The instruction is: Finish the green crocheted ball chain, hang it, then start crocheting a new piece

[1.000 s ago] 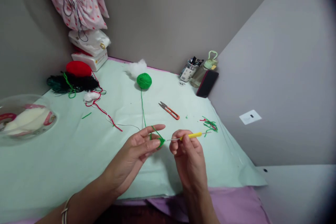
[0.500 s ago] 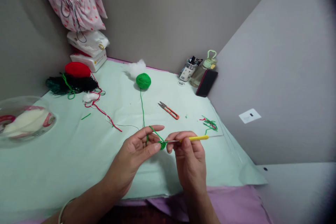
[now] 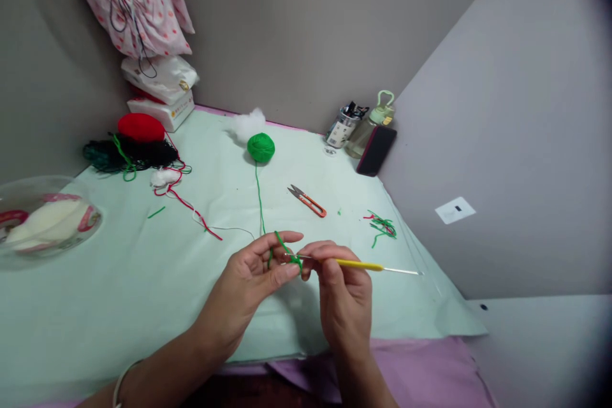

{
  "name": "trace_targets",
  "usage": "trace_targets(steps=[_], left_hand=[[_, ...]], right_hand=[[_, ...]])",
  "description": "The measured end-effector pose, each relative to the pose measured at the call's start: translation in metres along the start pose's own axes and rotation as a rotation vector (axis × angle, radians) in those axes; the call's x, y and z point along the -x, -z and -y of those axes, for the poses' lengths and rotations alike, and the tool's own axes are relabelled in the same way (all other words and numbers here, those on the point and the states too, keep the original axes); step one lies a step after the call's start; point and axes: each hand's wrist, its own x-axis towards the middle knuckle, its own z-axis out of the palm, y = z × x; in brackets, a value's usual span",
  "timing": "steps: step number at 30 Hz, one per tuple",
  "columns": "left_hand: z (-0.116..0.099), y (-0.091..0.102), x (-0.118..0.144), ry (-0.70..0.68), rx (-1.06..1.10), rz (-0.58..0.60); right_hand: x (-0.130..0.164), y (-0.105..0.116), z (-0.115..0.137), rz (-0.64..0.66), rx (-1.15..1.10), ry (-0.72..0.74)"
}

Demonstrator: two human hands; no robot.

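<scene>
Between the two hands, low centre over pale green cloth [image 3: 143, 268]: small green crochet piece [image 3: 296, 261], pinched at left hand [image 3: 253, 280] fingertips. Strand of green yarn [image 3: 259, 197] running from it up the cloth to one green yarn ball [image 3: 261, 147], well away.

Yellow-handled crochet hook [image 3: 358, 264] gripped in right hand [image 3: 342, 293], thumb and forefinger closed on the shaft. Long axis near level, pointing left into the piece; bare metal tail out to the right. Piece lies directly left of the right-hand grip, touching the left fingertips, so left hand nearer. Hook tip possibly inside a loop; too small to confirm.

Count, outward:
- Thread snips [image 3: 307, 200], orange handle: one, beyond the hands.
- Cluster of yarn offcuts [image 3: 382, 227], green and red: one, near right edge of cloth.
- Red yarn ball [image 3: 141, 127]: one, on dark yarn tangle [image 3: 129, 154], far left.
- Clear bowl [image 3: 45, 220]: one, left edge.
- Jar [image 3: 342, 129], bottle [image 3: 370, 127], phone [image 3: 377, 150]: one each, back corner.
- Stuffing tufts: two, white.
</scene>
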Motion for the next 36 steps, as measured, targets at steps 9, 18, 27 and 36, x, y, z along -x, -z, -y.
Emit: trace_targets(steps=[9, 18, 27, 36], left_hand=[[-0.001, -0.003, 0.001, 0.037, 0.046, 0.011], [-0.003, 0.0, 0.0, 0.031, 0.004, 0.031], [-0.006, 0.002, 0.0, -0.027, -0.042, 0.013], [-0.006, 0.008, 0.001, -0.067, -0.181, -0.034]], right_hand=[[0.0, 0.0, 0.001, -0.056, 0.148, 0.086], [0.002, 0.0, 0.005, 0.017, 0.152, 0.144], [-0.002, 0.001, 0.002, -0.034, -0.039, 0.016], [0.001, 0.006, 0.011, 0.075, 0.166, 0.14]])
